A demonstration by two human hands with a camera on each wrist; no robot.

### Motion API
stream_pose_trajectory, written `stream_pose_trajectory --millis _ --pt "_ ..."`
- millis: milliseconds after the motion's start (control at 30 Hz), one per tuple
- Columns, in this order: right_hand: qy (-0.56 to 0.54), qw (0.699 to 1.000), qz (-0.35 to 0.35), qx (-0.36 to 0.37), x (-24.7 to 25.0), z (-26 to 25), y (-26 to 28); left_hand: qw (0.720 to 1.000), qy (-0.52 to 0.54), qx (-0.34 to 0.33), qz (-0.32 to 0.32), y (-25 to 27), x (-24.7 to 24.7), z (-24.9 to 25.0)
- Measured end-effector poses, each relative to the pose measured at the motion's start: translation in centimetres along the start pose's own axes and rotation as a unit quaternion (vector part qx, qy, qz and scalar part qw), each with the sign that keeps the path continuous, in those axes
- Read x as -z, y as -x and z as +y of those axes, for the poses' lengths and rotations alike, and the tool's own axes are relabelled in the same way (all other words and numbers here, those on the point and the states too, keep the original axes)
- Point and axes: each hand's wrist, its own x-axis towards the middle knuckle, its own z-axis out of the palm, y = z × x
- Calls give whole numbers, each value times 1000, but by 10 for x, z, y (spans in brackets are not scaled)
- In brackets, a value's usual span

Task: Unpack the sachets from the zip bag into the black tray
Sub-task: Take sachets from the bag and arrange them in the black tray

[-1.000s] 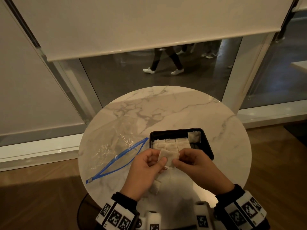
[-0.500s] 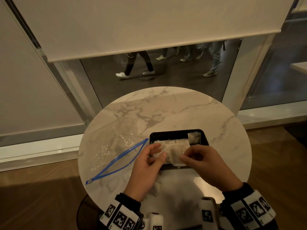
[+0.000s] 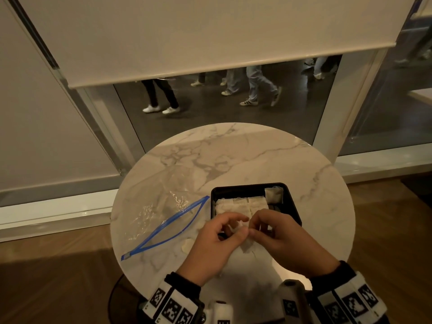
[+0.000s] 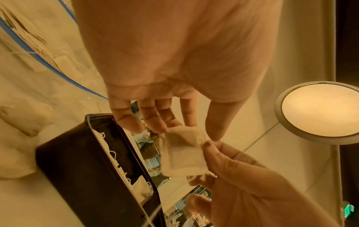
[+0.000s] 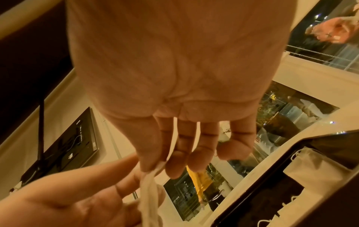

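Note:
Both hands pinch one pale sachet [image 3: 243, 231] just above the near edge of the black tray [image 3: 291, 202]. My left hand [image 3: 236, 226] holds its left side, and the right hand [image 3: 256, 228] holds its right side. In the left wrist view the sachet [image 4: 182, 155] hangs between thumb and fingertips of both hands. A row of sachets [image 3: 238, 205] lies in the tray, and one more sachet [image 3: 273, 195] sits in its back right corner. The clear zip bag [image 3: 163, 211] with a blue zip lies flat and open to the left of the tray.
A loose sachet [image 3: 187, 245] lies on the round marble table [image 3: 233, 155], between the bag and my left wrist. The table edge runs close behind my wrists. Beyond the table is a window under a roller blind, with people walking past outside.
The hands went forward over the tray with the sachet, then drew back to its near edge. Their fingertips are now closer together, and the sachet is bunched between them.

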Motion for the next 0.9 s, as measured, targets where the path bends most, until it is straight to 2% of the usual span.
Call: stream_pose_trajectory --millis 167,333,467,533,567,633,667,700,767,800,900 --pt "10 1000 -9 8 3 0 1 1000 20 21 -10 -1 3 0" --pt "6 1000 20 -7 3 -1 1 998 36 8 55 -2 0 -1" --pt "-17 999 15 -29 8 1 2 997 38 10 68 -3 1 -3" --pt "-29 998 39 -44 10 4 2 997 32 14 66 -4 0 -3" --pt "-26 995 78 -54 13 8 2 997 21 16 68 -4 -1 -4" --pt "-10 982 173 -81 21 16 1 996 -47 21 79 -6 0 -8" --pt "-11 976 198 -96 26 20 1 990 -112 17 81 -8 2 -13" --pt "-20 973 203 -111 31 24 1 977 -198 4 75 -10 3 -17" --pt "-37 972 193 -131 40 30 2 931 -360 -24 59 -14 5 -24" --pt "-34 972 189 -137 45 32 2 914 -401 -30 55 -16 4 -26" --pt "18 973 165 -158 58 39 -2 891 -452 -26 35 -22 -3 -32"
